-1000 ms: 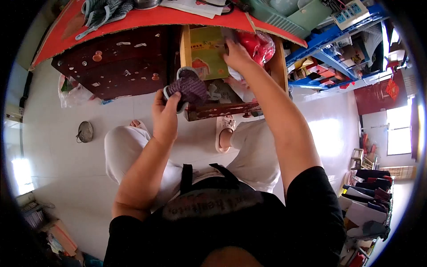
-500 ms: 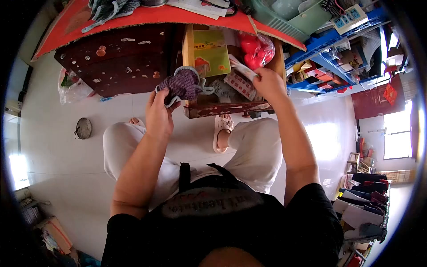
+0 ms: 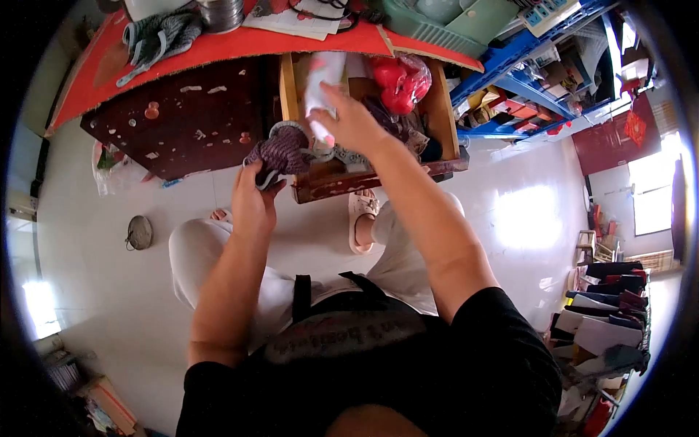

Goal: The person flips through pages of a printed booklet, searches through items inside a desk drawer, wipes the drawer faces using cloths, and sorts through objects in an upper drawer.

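Left hand (image 3: 253,195) grasps a purple knitted piece with grey edging (image 3: 280,149), thumb and fingers closed on it, just over the near left corner of the open drawer (image 3: 328,189). Reaching into the drawer, the right hand (image 3: 349,120) touches a long white packet with pink patches (image 3: 328,80), its fingers apart; I cannot tell whether they grip it or only rest on it. The packet lies along the drawer's left side, slanting from the far end toward the near edge.

Nearest is the person's black T-shirt (image 3: 393,364), then pale trousers (image 3: 204,255) and a light slipper (image 3: 358,227) on the right foot, below the drawer front. To the left, a round metal pan (image 3: 140,233) sits on the floor. In the drawer's far right part is a red item in clear plastic (image 3: 400,86).

Left of the drawer stands a dark red cabinet front (image 3: 182,120) with 2 round knobs. Above it, a red tabletop (image 3: 87,91) carries a grey knitted piece (image 3: 164,36) on the left, a metal tin (image 3: 220,14), papers (image 3: 287,23) and, farther right, a green plastic basket (image 3: 415,30). A blue rack (image 3: 502,57) stands beyond on the right.
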A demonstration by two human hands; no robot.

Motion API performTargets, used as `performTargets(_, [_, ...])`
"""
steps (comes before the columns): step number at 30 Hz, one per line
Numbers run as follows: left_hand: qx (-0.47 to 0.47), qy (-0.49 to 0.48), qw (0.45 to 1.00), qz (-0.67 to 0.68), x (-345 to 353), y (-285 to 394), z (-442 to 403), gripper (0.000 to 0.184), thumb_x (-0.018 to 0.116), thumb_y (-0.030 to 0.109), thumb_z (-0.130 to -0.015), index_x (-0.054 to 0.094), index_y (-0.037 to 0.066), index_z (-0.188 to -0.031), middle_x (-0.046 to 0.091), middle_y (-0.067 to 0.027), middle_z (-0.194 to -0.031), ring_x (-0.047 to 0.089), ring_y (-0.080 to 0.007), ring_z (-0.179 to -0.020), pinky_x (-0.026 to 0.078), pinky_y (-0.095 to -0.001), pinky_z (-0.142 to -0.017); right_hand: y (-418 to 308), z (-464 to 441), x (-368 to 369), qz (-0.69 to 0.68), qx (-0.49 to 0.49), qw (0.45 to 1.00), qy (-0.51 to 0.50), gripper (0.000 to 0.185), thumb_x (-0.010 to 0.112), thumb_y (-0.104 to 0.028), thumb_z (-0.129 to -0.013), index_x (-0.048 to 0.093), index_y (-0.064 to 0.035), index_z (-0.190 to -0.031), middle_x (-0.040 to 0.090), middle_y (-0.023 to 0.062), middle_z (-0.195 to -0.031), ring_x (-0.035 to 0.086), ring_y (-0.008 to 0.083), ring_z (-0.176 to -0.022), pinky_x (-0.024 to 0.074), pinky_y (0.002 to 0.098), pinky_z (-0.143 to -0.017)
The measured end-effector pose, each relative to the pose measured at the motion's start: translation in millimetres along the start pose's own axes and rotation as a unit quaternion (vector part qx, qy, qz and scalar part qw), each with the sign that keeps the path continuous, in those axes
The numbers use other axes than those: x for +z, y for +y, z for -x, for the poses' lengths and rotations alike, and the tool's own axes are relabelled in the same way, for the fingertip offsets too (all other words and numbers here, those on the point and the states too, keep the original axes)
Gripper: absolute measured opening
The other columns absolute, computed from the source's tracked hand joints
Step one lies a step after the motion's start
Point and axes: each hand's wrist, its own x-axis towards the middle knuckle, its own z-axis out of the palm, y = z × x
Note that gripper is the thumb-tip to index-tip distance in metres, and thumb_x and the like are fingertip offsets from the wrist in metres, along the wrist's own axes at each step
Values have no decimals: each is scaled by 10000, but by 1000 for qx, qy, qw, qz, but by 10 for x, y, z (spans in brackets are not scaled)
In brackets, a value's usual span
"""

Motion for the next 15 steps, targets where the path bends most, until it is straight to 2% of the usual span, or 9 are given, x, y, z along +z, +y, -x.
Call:
performTargets(1, [1, -5, 1000, -2, 7, 12, 3, 142, 483, 165, -780, 506, 75, -888, 556, -38, -862, 529, -146, -764, 453, -337, -666, 12, 29, 18, -28, -12, 1000, -4, 556, 591, -267, -751, 384, 0, -1192, 415, 225, -1181, 405, 321, -1096, 289, 347, -958])
performTargets(2, [-5, 10, 1000, -3, 15, 14, 11, 146, 478, 172, -781, 507, 81, -891, 555, -36, -869, 527, -147, -770, 449, -343, -676, 13, 60, -36, -26, -12, 1000, 0, 556, 591, -267, -751, 384, 0, -1192, 415, 225, -1181, 405, 321, -1096, 289, 347, -958])
performTargets(5, [-15, 24, 1000, 0, 21, 1, 13, 155, 475, 180, -781, 509, 87, -901, 553, -33, -884, 526, -149, -779, 447, -349, -684, 240, 183, -313, 196, 50, 967, 152, 695, 618, -365, -686, 350, 4, -1212, 276, 213, -1283, 245, 380, -1186, 201, 427, -1002])
performTargets(7, [-17, 27, 999, 4, 15, -15, 2, 161, 475, 182, -781, 509, 88, -907, 552, -33, -892, 527, -150, -783, 447, -349, -681, 487, 176, -522, 242, 187, 935, 181, 835, 595, -459, -696, 234, 37, -1263, 167, 220, -1335, 147, 361, -1239, 132, 409, -1024])
performTargets(8, [-21, 17, 1000, 7, 7, -26, -5, 171, 470, 185, -784, 507, 87, -920, 553, -33, -903, 531, -154, -796, 448, -347, -683, 680, 160, -599, 153, 281, 927, 198, 955, 604, -512, -668, 129, 25, -1299, 122, 219, -1350, 105, 341, -1258, 117, 407, -1026])
performTargets(9, [-24, 7, 1000, 9, 2, -33, -6, 182, 465, 187, -787, 505, 86, -932, 555, -33, -914, 535, -157, -809, 448, -345, -684, 819, 135, -658, 40, 334, 918, 208, 1049, 648, -512, -623, 56, 15, -1311, 112, 215, -1354, 104, 324, -1263, 126, 393, -1026])
performTargets(10, [-24, 8, 1000, 9, 2, -37, -3, 182, 465, 187, -787, 505, 86, -932, 555, -33, -914, 535, -157, -809, 448, -345, -684, 951, 101, -643, 1, 358, 899, 253, 992, 704, -395, -611, 127, 33, -1295, 239, 216, -1302, 274, 310, -1198, 259, 349, -973])
performTargets(13, [-35, 1, 999, 3, 23, -28, -20, 201, 447, 186, -796, 500, 80, -959, 557, -37, -938, 542, -165, -835, 452, -335, -687, 1291, -35, -577, -66, 352, 899, 251, 964, 734, -316, -601, 150, 14, -1293, 314, 190, -1262, 353, 283, -1149, 321, 350, -931])
performTargets(15, [-38, 11, 999, -1, 35, -31, -22, 218, 438, 189, -801, 497, 70, -974, 554, -46, -955, 546, -177, -843, 459, -333, -683, 1334, -97, -562, -188, 383, 860, 280, 808, 723, -205, -628, 248, -21, -1255, 417, 156, -1177, 447, 255, -1055, 381, 353, -872])
